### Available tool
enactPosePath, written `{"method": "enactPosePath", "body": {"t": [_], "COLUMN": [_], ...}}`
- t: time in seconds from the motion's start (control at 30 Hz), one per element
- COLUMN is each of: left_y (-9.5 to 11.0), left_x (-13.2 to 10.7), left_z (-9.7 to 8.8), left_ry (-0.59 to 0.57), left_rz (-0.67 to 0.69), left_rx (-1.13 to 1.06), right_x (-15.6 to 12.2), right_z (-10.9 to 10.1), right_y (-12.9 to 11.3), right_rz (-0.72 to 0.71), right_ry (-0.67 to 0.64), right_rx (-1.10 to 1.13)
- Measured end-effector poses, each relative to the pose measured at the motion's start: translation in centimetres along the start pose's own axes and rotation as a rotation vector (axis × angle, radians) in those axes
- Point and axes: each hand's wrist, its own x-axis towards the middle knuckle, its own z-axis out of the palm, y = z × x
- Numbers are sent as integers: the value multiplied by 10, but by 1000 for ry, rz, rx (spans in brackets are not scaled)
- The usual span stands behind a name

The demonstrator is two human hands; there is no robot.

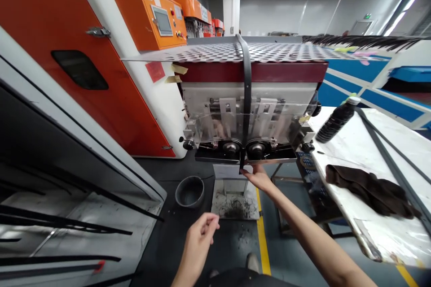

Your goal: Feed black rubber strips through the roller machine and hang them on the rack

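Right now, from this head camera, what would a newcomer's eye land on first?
The big orange door fills the left side, with an orange control box beside it. Straight ahead stands a machine, a black strip hanging over its perforated top. The right hand reaches up beneath its rollers, beside the strip's lower end.

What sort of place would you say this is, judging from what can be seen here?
It looks like a factory workshop, possibly processing hair or similar fibre: there is a roller machine, an orange control box with a display, long black fibre strands, and a yellow floor line.
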Motion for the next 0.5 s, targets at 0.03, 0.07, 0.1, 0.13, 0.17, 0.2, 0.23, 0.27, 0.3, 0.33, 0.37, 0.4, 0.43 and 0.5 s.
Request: {"method": "enactPosePath", "body": {"t": [0.03, 0.07, 0.1, 0.13, 0.17, 0.2, 0.23, 0.27, 0.3, 0.33, 0.37, 0.4, 0.43, 0.5], "left_y": [-6, -10, -14, -16, -17, -17, -15, -13, -11, -7, -4, 0, 3, 7], "left_x": [-1, -2, -2, -1, 1, 3, 6, 8, 11, 13, 15, 16, 17, 17], "left_z": [1, 1, 1, 1, 1, 2, 2, 3, 4, 6, 8, 10, 13, 20], "left_ry": [5, 9, 9, 6, 0, -11, -25, -44, -68, -101, -145, -197, -251, -334], "left_rz": [-8, -13, -19, -27, -41, -59, -86, -126, -177, -234, -289, -338, -377, -420], "left_rx": [-13, -23, -32, -39, -45, -53, -64, -84, -113, -154, -202, -255, -304, -381], "right_x": [0, -2, -4, -7, -11, -16, -23, -30, -38, -47, -55, -63, -70, -82], "right_z": [0, 0, 0, 0, 0, 0, 1, 2, 3, 4, 4, 5, 6, 7], "right_y": [-1, -1, -2, -3, -4, -5, -6, -6, -7, -8, -10, -12, -14, -20], "right_rz": [-5, -7, -6, -1, 13, 38, 74, 120, 173, 229, 283, 333, 376, 444], "right_ry": [-15, -32, -48, -66, -87, -113, -148, -189, -232, -274, -310, -337, -355, -370], "right_rx": [-7, -12, -14, -10, -3, 11, 32, 60, 95, 134, 176, 217, 255, 321]}}
